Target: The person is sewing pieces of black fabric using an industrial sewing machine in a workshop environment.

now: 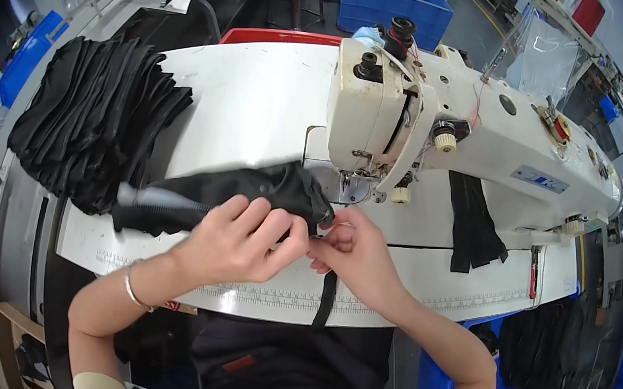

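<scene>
I am pinching the right end of a black cloth piece [253, 179], just in front of a white sewing machine [491, 125].

The cloth is lying mostly to the left of my pinch, its long axis running left to right and tilting slightly up toward the machine's needle end. My left hand [250, 240] is overlapping its near side, my right hand [357, 256] meeting its right tip, nearer the needle. My right thumb and forefinger are closing on that tip; my left fingers are curling inward, but I cannot tell whether they are gripping it. A narrow black strip [325, 301] is hanging below my right fingers.
</scene>
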### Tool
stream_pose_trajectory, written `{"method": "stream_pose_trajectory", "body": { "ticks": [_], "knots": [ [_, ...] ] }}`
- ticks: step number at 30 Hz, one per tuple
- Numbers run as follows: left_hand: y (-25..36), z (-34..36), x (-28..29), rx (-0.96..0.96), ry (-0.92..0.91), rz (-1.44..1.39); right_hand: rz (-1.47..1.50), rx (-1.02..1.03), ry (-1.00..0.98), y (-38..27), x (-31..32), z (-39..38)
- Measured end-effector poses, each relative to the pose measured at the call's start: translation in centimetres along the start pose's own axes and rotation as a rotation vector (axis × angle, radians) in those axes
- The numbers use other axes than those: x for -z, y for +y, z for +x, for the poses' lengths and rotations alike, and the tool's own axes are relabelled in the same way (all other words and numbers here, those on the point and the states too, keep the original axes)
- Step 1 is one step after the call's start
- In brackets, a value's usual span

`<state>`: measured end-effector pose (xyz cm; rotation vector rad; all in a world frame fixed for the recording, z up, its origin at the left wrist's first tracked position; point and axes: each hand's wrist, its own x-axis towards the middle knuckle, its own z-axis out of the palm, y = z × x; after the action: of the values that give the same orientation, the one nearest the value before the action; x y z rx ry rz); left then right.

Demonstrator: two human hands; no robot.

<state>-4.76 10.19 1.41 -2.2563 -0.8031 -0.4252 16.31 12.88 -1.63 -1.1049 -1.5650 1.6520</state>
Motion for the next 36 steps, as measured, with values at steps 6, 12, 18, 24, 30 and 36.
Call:
{"method": "stream_pose_trajectory", "body": {
  "ticks": [6,12,18,24,30,36],
  "knots": [
    [6.0,-1.2,0.7,0.602,-0.339,-0.268,0.294,-0.033,0.061,2.3,-1.5,1.9],
    [2.1,0.8,-0.6,0.622,-0.100,-0.695,0.265,0.183,0.068,3.6,-1.4,1.1],
    [-0.4,1.2,-4.8,0.891,-0.323,-1.521,0.270,-0.056,-0.047,3.0,0.5,-0.5],
    [-1.8,0.4,-6.1,0.776,-0.495,-1.593,-0.701,0.865,-0.186,3.4,2.6,-1.1],
    [-2.1,2.2,-7.5,0.601,-0.309,-1.066,-1.435,1.321,-0.123,3.3,3.1,1.0],
    [-2.9,3.0,-13.3,0.571,-0.151,-0.982,-1.583,1.046,-0.099,3.6,5.6,3.8]
  ]
}}
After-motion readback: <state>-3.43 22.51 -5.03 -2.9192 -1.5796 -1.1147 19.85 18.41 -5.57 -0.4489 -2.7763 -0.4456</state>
